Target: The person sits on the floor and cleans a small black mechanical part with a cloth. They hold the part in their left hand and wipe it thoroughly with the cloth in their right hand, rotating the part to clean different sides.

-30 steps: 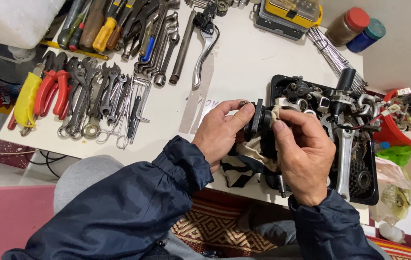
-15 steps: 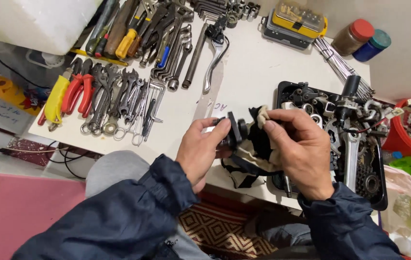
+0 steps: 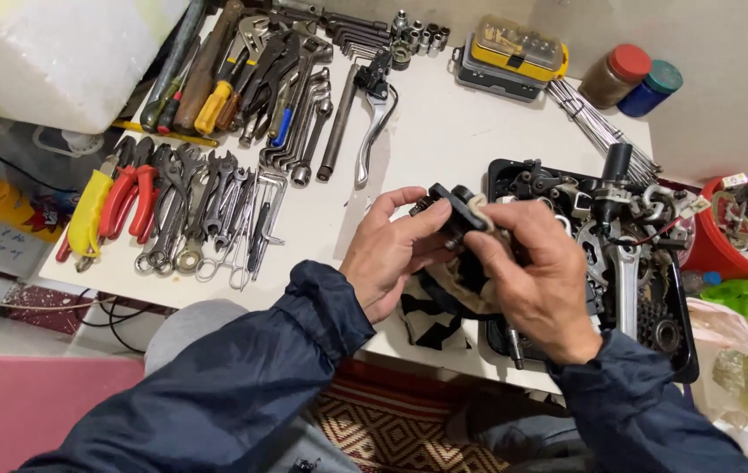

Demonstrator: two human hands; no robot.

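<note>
At a white table [image 3: 444, 140], we see two hands working on a small black part [image 3: 451, 213] held above the table's near edge. The left hand [image 3: 391, 250] grasps the part from 9 o'clock, fingers curled on its end; the right hand [image 3: 536, 276] presses a dirty rag [image 3: 479, 210] onto it from 3 o'clock, the rest of the rag hanging below at 6 o'clock. A black tray [image 3: 685, 350] of bike parts lies at 3 o'clock, pliers [image 3: 116, 206] and wrenches [image 3: 216, 215] at 9 o'clock, a brake lever [image 3: 374, 131] at 11 o'clock, two jars [image 3: 637, 77] at 1 o'clock
</note>
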